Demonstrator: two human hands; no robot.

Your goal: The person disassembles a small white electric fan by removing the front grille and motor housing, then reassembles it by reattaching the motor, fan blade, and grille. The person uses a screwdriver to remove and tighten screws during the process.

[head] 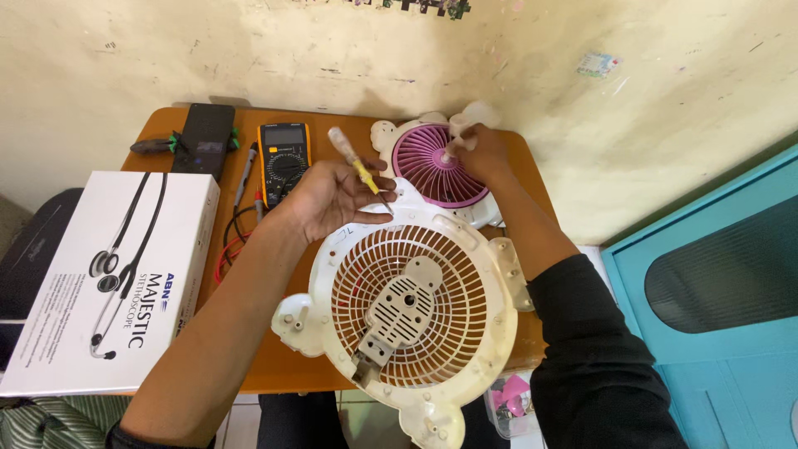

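I hold a screwdriver over the cream fan grille while my other hand rests on the pink fan part.

The cream fan grille (416,308) fills the lower centre of the frame, tilted against the edge of the orange table (274,366), its grey centre plate (403,308) facing me. My left hand (337,199) sits just above its upper rim, fingers curled and pinching a yellow-handled screwdriver (359,169) whose tip points down toward the rim. At upper centre my right hand (482,154) lies on the pink fan part (428,166), fingers pressed together around a small white piece; I cannot tell how firmly. Left of my hands lie an orange multimeter (284,158) with its probe leads (241,216), a black device (206,137), and a white box (108,274) at the frame's left.
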